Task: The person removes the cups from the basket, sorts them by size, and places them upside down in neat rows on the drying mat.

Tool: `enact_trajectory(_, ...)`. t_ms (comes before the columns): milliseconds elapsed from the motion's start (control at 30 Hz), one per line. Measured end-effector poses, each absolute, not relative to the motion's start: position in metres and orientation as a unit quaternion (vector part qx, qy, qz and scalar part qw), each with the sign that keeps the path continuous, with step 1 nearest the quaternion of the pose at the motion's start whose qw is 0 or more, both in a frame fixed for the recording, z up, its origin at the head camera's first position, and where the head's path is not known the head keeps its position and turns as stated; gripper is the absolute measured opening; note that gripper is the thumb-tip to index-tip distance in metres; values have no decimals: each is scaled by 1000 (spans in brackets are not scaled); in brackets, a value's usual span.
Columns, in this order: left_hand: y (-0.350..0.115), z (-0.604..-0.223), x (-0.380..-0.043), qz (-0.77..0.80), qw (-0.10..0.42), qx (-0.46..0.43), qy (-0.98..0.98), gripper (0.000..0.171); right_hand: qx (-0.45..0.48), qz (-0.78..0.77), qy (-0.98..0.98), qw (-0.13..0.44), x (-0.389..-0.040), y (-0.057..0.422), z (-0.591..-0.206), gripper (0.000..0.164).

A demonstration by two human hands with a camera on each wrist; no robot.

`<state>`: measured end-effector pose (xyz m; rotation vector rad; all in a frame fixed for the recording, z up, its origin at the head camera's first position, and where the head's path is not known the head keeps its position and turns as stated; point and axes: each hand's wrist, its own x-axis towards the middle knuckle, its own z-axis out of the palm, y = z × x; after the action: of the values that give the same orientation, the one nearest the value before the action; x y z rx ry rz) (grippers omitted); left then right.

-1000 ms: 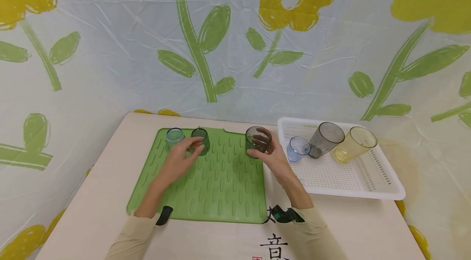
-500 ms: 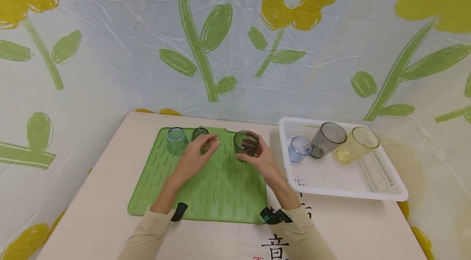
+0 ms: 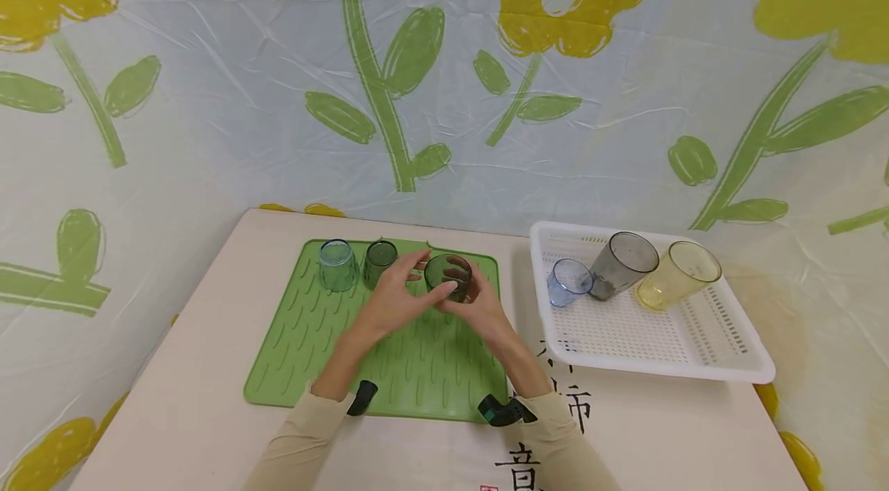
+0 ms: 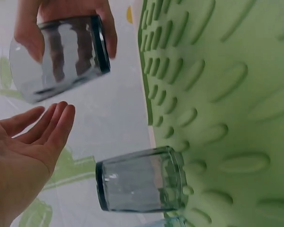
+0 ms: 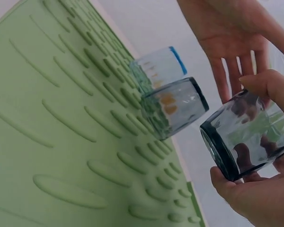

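Smoke-grey see-through plastic, a short tumbler, sits in the curled fingers and thumb of the right hand, held up off the ribbed green silicone drying mat rather than standing on it, as the wrist views show. Beside it the left hand has straight, spread fingers; its fingertips lie at the tumbler's side, though actual contact cannot be made out.

A second ago the tumbler was off the mat's right edge, near the white slotted plastic tray, and the left hand was at the small dark-green glass. Since then the tumbler has travelled leftward over the mat, and the left hand has let go and come across to meet it. The green glass and a pale teal glass stand upturned in a row at the mat's far edge, so this tumbler looks bound for the spot next to them.
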<state>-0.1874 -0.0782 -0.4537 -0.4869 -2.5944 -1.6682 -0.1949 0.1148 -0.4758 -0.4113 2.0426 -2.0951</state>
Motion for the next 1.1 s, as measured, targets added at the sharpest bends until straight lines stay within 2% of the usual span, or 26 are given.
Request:
enact_trajectory(133, -71, -453, -187, -516, 4, -148, -844, 93, -137, -713, 681, 98, -195, 113, -481, 70)
enact_trajectory(267, -65, -453, -187, -494, 10, -148, -857, 97, -134, -708, 686, 99, -195, 111, -483, 63)
enact_trajectory(533, -62, -454, -185, -479, 49, -174, -859, 84, -141, -666, 724, 112, -193, 113, -486, 60)
enact_trajectory(733, -66, -455, -184, -494, 67, -184, -847, 75, -171, -691, 682, 167, -195, 117, -487, 66)
enact_trajectory(867, -70, -454, -183, -516, 55, -189, -834, 70, -169, -712, 653, 194, -195, 121, -487, 74)
enact_trajectory(1100, -80, -449, -182, -566, 15, -192, -802, 64, -141, -723, 650, 189, -193, 129, -486, 79)
